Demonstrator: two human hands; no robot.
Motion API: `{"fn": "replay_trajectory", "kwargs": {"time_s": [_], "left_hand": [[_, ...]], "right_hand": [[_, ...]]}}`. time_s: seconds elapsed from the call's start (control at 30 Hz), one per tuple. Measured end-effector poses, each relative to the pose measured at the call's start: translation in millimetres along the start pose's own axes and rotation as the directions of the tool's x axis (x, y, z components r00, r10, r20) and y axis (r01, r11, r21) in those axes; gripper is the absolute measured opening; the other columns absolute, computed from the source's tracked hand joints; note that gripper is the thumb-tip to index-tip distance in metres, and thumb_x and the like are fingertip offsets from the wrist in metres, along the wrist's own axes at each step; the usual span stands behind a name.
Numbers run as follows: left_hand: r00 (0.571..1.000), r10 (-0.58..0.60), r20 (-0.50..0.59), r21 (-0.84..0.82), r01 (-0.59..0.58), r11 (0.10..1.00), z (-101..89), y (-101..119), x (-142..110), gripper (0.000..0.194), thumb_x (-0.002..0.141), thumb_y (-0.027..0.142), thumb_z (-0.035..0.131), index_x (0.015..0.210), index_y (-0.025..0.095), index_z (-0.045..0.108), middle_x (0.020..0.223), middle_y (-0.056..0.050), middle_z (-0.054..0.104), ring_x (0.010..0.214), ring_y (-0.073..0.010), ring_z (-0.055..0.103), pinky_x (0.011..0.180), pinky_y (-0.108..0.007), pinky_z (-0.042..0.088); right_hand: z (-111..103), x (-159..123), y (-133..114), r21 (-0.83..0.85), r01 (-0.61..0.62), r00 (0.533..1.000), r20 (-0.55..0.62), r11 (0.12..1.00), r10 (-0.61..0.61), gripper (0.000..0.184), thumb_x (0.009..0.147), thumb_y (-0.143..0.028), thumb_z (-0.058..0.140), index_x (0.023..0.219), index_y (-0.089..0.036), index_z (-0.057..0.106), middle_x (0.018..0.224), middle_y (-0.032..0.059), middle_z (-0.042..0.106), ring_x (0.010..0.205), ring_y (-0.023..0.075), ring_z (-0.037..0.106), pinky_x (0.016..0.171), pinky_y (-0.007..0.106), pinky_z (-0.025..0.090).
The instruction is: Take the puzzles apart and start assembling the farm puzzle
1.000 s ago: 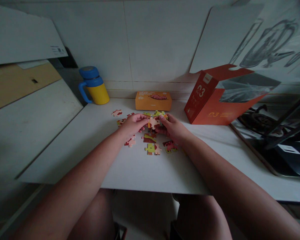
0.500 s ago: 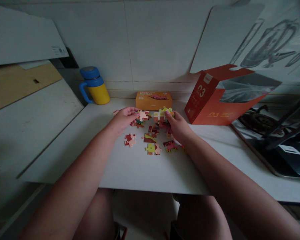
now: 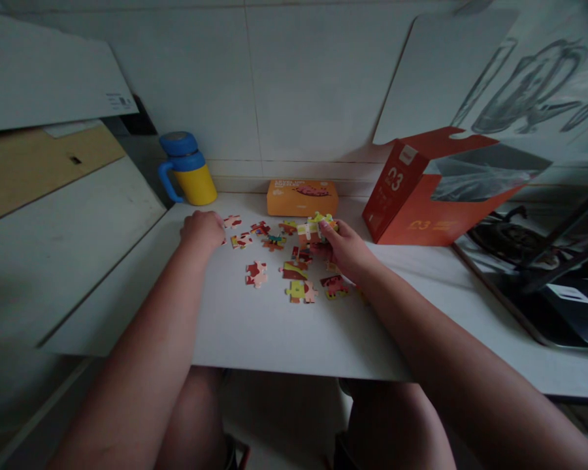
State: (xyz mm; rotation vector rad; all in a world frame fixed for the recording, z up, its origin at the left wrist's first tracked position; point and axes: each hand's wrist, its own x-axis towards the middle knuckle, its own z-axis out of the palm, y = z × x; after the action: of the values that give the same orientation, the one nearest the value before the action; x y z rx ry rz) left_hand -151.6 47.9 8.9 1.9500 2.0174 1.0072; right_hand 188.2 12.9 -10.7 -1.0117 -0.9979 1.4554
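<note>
Currently the person's right hand [image 3: 345, 248] pinches a joined puzzle section [image 3: 310, 231] between thumb and fingers, over the middle of the bench [image 3: 264, 336] toward its back edge. The left hand [image 3: 202, 230] is nearer the bench's left edge, just beside a brown-patched piece [image 3: 232, 221]; its fingers are hidden, so their grip cannot be told. Loose pieces [image 3: 256, 275] lie scattered between the hands and nearer the front edge. An orange box [image 3: 302, 207] stands at the back edge.
</note>
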Motion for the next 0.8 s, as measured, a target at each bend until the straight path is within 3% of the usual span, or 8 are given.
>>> {"fn": "replay_trajectory", "kwargs": {"time_s": [0.07, 0.13, 0.2, 0.3, 0.4, 0.57, 0.8], "left_hand": [[0.998, 0.039, -0.042, 0.015, -0.038, 0.999, 9.9, 21.8, -8.8, 0.011, 0.089, 0.026, 0.068, 0.082, 0.018, 0.069, 0.091, -0.010, 0.069, 0.105, -0.0256, 0.059, 0.092, -0.038, 0.045], [0.985, 0.135, 0.111, -0.094, -0.124, 0.988, 21.8, 48.7, -22.2, 0.023, 0.093, 0.042, 0.066, 0.094, 0.020, 0.073, 0.094, -0.007, 0.073, 0.094, -0.0215, 0.063, 0.084, -0.033, 0.048], [0.935, 0.218, 0.281, -0.280, -0.137, 0.950, 34.1, 74.0, -37.2, 0.033, 0.095, 0.052, 0.064, 0.099, 0.021, 0.074, 0.093, -0.005, 0.075, 0.086, -0.0192, 0.065, 0.079, -0.031, 0.049], [0.885, 0.302, 0.355, -0.391, -0.153, 0.908, 47.7, 96.5, -53.1, 0.029, 0.095, 0.048, 0.064, 0.093, 0.021, 0.072, 0.090, -0.004, 0.074, 0.083, -0.0175, 0.065, 0.076, -0.029, 0.048], [0.865, 0.324, 0.384, -0.396, -0.162, 0.904, 49.9, 98.2, -55.4, 0.026, 0.097, 0.041, 0.061, 0.085, 0.020, 0.070, 0.083, -0.003, 0.072, 0.078, -0.0163, 0.062, 0.073, -0.029, 0.045], [0.842, 0.267, 0.469, -0.462, -0.024, 0.886, 42.7, 92.7, -50.7, 0.022, 0.092, 0.041, 0.068, 0.091, 0.019, 0.069, 0.086, -0.003, 0.071, 0.076, -0.0155, 0.062, 0.072, -0.028, 0.045], [0.836, 0.319, 0.447, -0.443, -0.103, 0.890, 44.1, 100.3, -56.0, 0.029, 0.096, 0.045, 0.061, 0.082, 0.020, 0.064, 0.073, 0.001, 0.061, 0.065, -0.0134, 0.051, 0.063, -0.027, 0.037]], "right_hand": [[1.2, -1.2, -0.4, -0.007, -0.005, 1.000, 0.007, 1.000, 0.005, 0.020, 0.098, -0.038, 0.071, 0.105, -0.025, 0.058, 0.100, 0.0021, 0.073, 0.076, 0.0153, 0.073, 0.068, 0.029, 0.068], [2.5, -3.0, -0.7, -0.016, -0.011, 1.000, 0.012, 1.000, 0.011, 0.021, 0.097, -0.038, 0.072, 0.106, -0.024, 0.058, 0.100, 0.0021, 0.073, 0.076, 0.0150, 0.073, 0.066, 0.027, 0.068], [3.8, -5.0, -0.9, -0.024, -0.015, 0.999, 0.031, 1.000, 0.016, 0.022, 0.096, -0.038, 0.073, 0.106, -0.024, 0.059, 0.101, 0.0027, 0.073, 0.079, 0.0157, 0.074, 0.066, 0.027, 0.068], [4.8, -7.5, -0.7, -0.052, -0.019, 0.998, 0.065, 0.998, 0.022, 0.024, 0.095, -0.041, 0.074, 0.107, -0.025, 0.060, 0.103, 0.0031, 0.074, 0.079, 0.0161, 0.075, 0.067, 0.028, 0.068], [4.6, -8.0, 0.0, -0.080, -0.019, 0.997, 0.070, 0.997, 0.024, 0.028, 0.093, -0.043, 0.077, 0.108, -0.026, 0.060, 0.102, 0.0028, 0.074, 0.076, 0.0159, 0.074, 0.067, 0.029, 0.068], [3.8, -6.9, 1.9, -0.067, -0.006, 0.997, 0.072, 0.998, 0.011, 0.027, 0.094, -0.043, 0.075, 0.108, -0.026, 0.060, 0.100, 0.0011, 0.074, 0.076, 0.0156, 0.074, 0.069, 0.030, 0.069], [7.4, -11.0, 0.2, -0.083, 0.034, 0.990, 0.137, 0.996, -0.022, 0.030, 0.090, -0.046, 0.078, 0.106, -0.026, 0.062, 0.101, 0.0006, 0.072, 0.081, 0.0161, 0.073, 0.066, 0.029, 0.068]]}}
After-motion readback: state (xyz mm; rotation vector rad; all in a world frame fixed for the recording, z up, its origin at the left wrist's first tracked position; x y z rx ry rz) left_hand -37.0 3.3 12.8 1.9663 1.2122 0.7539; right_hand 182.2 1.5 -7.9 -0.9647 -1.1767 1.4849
